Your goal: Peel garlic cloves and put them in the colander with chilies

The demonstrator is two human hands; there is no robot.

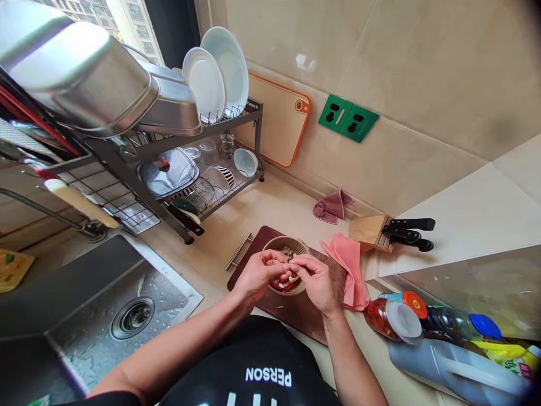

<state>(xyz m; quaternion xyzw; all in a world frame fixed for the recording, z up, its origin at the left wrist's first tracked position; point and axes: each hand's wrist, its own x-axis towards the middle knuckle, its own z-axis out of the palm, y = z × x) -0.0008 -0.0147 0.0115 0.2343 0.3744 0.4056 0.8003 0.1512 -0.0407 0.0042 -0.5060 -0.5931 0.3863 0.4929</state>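
Pinching a scrap (290, 263) too small to name between the fingertips of my left hand (262, 273) and right hand (314, 278), I hold it over the basket (275, 243) on the board (302, 314), lower centre of the frame, probably so crumbs land inside.

Beige tiled wall (422, 73), bright window (134, 25).

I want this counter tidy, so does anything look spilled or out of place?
A small pale scrap lies on the reddish-brown cutting board, outside the plastic basket, so it looks dropped. Nothing else clearly stands out.
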